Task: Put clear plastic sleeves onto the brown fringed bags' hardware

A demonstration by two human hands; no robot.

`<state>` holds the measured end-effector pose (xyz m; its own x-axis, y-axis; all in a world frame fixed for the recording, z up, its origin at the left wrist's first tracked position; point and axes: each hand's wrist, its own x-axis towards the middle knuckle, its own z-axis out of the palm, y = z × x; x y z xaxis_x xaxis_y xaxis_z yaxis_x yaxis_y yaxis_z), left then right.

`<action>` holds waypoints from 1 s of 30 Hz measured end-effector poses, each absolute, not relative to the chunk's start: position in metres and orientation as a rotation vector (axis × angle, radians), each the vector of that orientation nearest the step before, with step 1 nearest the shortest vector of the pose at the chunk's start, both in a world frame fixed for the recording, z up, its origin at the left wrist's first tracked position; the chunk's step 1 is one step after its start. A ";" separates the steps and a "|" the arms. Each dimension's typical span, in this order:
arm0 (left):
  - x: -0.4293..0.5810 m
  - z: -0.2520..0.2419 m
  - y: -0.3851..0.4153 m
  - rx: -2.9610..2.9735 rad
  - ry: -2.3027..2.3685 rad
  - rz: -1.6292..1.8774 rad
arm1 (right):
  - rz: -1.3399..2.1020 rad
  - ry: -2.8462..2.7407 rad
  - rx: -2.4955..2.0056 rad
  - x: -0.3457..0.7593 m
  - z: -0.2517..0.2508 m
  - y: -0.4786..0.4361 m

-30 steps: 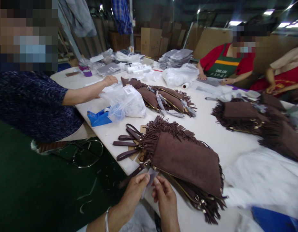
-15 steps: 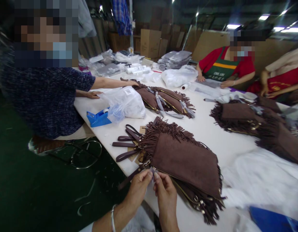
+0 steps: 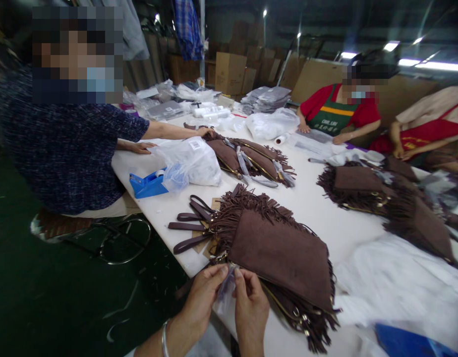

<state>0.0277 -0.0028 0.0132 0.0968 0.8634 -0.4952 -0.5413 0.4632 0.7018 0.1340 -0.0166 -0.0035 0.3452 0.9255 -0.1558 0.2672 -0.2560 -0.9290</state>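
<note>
My left hand (image 3: 202, 301) and my right hand (image 3: 250, 310) pinch a small clear plastic sleeve (image 3: 226, 289) between thumbs and fingers at the table's near edge. Just beyond them lies a stack of brown suede fringed bags (image 3: 284, 253) with gold zips. Brown wrist straps (image 3: 190, 225) fan out to the left of the stack over cardboard tags.
A person in dark blue sits at the left, a hand (image 3: 206, 132) on another pile of fringed bags (image 3: 251, 156). A blue tape dispenser (image 3: 147, 183) and a plastic bag (image 3: 192, 161) lie nearby. More bags (image 3: 385, 193) and white cloth (image 3: 396, 282) are at the right. Two people work at the far side.
My hands have drawn the clear sleeve closer together and crumpled it slightly. The person at the left has leaned in and reached a hand onto the far pile of bags.
</note>
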 end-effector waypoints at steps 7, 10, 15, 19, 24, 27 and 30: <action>0.038 0.006 0.001 0.363 1.051 1.160 | 0.795 -1.185 -1.723 0.131 -0.009 -0.018; 0.043 0.003 0.003 0.405 1.120 1.201 | 0.701 -1.252 -1.736 0.130 -0.013 -0.019; 0.046 -0.001 0.005 0.438 1.184 1.239 | 0.618 -1.332 -1.697 0.130 -0.015 -0.021; 0.046 0.001 0.005 0.518 1.215 1.263 | 0.640 -1.367 -1.674 0.133 -0.012 -0.022; 0.045 0.003 0.007 0.478 1.200 1.239 | 0.666 -1.366 -1.679 0.133 -0.009 -0.020; 0.045 -0.002 0.008 0.371 1.213 1.207 | 0.623 -1.371 -1.700 0.131 -0.009 -0.017; 0.046 -0.006 0.008 0.351 1.260 1.230 | 0.584 -1.400 -1.708 0.129 -0.010 -0.014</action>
